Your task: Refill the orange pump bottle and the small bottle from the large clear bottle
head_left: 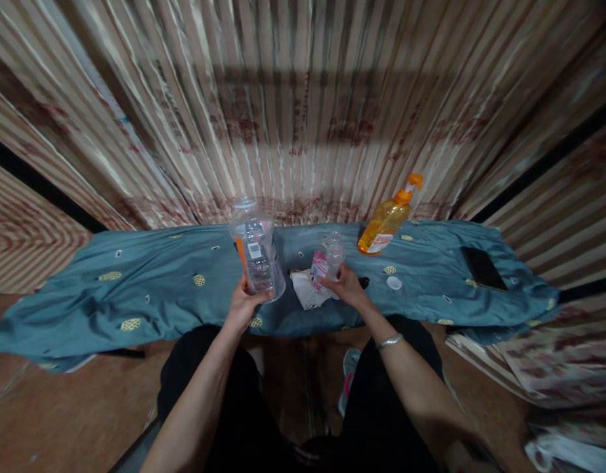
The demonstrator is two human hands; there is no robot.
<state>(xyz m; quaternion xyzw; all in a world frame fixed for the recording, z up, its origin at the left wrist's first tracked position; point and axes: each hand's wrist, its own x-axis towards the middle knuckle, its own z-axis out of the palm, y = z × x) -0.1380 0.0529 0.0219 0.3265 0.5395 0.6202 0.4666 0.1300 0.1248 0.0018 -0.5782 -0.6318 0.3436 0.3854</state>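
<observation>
Clear plastic, head view: large bottle [259, 253], left of the cloth [306, 295], left hand [242, 305] curled around its lower end. Right hand [346, 286] grips small bottle [335, 251] low, at the cloth's right edge. Both probably light, easily dented; hold near the base.

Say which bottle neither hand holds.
The amber pump bottle; the large clear bottle is in the left hand, the small clear bottle in the right hand.

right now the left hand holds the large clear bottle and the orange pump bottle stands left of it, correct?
Not quite: the head view shows the orange pump bottle standing right of the large clear bottle, which the left hand does hold.
</observation>
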